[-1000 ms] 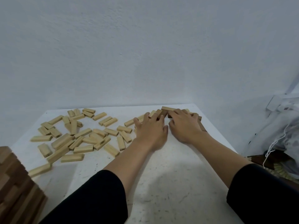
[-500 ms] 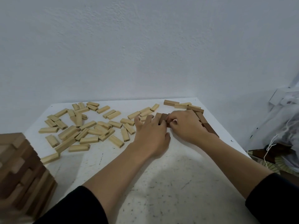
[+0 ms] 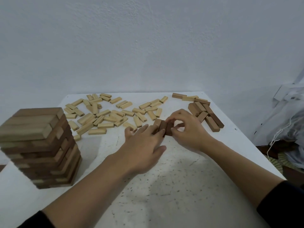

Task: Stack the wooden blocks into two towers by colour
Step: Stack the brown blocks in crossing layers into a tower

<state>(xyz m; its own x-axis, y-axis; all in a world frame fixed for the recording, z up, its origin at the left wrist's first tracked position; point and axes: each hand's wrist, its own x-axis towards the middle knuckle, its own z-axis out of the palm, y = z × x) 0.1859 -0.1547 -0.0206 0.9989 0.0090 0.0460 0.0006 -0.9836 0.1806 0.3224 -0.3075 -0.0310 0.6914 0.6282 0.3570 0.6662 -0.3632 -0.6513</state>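
Background: a plain pale wall [image 3: 148, 46] rises behind the far edge of the table.
Surface: a white table [image 3: 164, 186] with dark specks; it fills the lower half of the view.
Tower: a tower [image 3: 41, 145] of brown blocks in crossed layers stands at the near left edge, somewhat blurred.
Light blocks: many light blocks [image 3: 105, 116] lie flat and scattered over the far left and middle of the table, several touching or overlapping.
Dark pile: a loose dark pile [image 3: 205, 116] lies at the far right, near the table's right edge, with a few light blocks at its far end.
Row: a row [image 3: 162, 126] of three dark blocks, side by side and touching, rests on the table between the two hands, just left of the dark pile.
Left hand: the left hand [image 3: 143, 145] is flat, palm down, its straight fingers laid against the row's left and near side; the thumb is spread toward the viewer.
Right hand: the right hand [image 3: 187, 129] is curled, fingers over the row's far right end and thumb at its near side, pinching it.
Sleeves: dark sleeves [image 3: 283, 204] cover both upper forearms.
Right margin: a pale bag [image 3: 287, 120] with a white cord [image 3: 276, 137] sits beyond the table.
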